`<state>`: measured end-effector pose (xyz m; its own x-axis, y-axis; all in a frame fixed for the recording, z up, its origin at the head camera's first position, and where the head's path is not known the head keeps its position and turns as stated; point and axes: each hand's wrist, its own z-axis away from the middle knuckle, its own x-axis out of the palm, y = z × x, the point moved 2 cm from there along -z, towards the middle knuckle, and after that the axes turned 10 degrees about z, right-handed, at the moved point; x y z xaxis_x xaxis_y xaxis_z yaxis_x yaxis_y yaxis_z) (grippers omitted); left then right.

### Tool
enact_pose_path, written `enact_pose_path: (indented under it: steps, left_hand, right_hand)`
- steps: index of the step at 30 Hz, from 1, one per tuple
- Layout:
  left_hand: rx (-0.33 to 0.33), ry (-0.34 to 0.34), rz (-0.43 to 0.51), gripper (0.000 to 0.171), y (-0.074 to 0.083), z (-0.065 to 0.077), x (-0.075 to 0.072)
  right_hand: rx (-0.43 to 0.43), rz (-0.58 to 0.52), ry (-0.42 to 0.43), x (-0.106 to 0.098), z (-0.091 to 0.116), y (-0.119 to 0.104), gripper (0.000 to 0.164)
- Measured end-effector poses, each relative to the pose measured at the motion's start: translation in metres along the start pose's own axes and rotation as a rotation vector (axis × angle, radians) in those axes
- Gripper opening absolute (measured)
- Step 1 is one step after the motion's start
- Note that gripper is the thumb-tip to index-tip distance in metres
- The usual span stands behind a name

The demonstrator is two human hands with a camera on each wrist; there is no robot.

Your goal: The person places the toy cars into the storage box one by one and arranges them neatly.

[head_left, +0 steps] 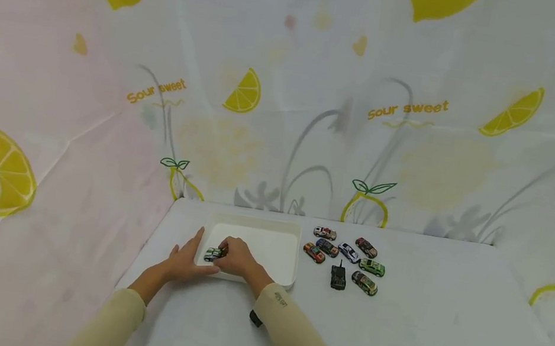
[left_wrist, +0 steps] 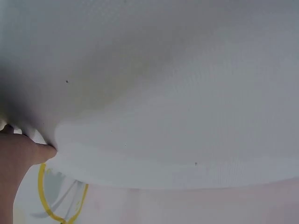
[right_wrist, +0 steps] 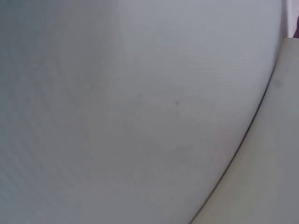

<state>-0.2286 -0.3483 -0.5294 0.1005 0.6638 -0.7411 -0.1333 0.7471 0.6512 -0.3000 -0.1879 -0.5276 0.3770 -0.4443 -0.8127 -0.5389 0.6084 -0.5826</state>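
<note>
Inside the left end of a white tray (head_left: 253,280) on the table, a small white and green toy car (head_left: 212,255) shows in the head view. My right hand (head_left: 239,258) pinches this car at its right end, with the fingertips partly hiding it. At the tray's left front corner is my left hand (head_left: 184,262), its fingers extended along the left side and its thumb along the front rim. The left wrist view catches only part of that left hand (left_wrist: 23,156). No hand appears in the right wrist view, just white surface and sleeve.
Right of the tray, several toy cars stand loosely grouped, among them a green car (head_left: 372,267) and an orange car (head_left: 314,253). A dark toy tank (head_left: 338,276) is in front of them. Some black item (head_left: 256,318) sits partly hidden by the right sleeve (head_left: 296,337). Printed cloth rises behind the table.
</note>
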Motion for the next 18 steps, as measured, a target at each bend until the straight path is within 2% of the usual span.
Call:
enact_pose_path:
  steps: [10, 14, 18]
  left_hand:
    - [-0.011, -0.011, 0.011, 0.123, -0.003, -0.0014, 0.0006]
    - [-0.002, -0.013, 0.019, 0.123, -0.0033, -0.0032, -0.0007]
    - [-0.013, -0.019, 0.019, 0.123, -0.0034, -0.0036, -0.0004]
  right_hand:
    - [0.048, -0.127, 0.017, 0.0031, 0.0013, -0.0004, 0.027]
    - [0.042, -0.121, 0.045, 0.0031, -0.0006, -0.0016, 0.026]
    - [0.061, -0.113, 0.035, 0.0049, -0.0017, -0.0029, 0.027]
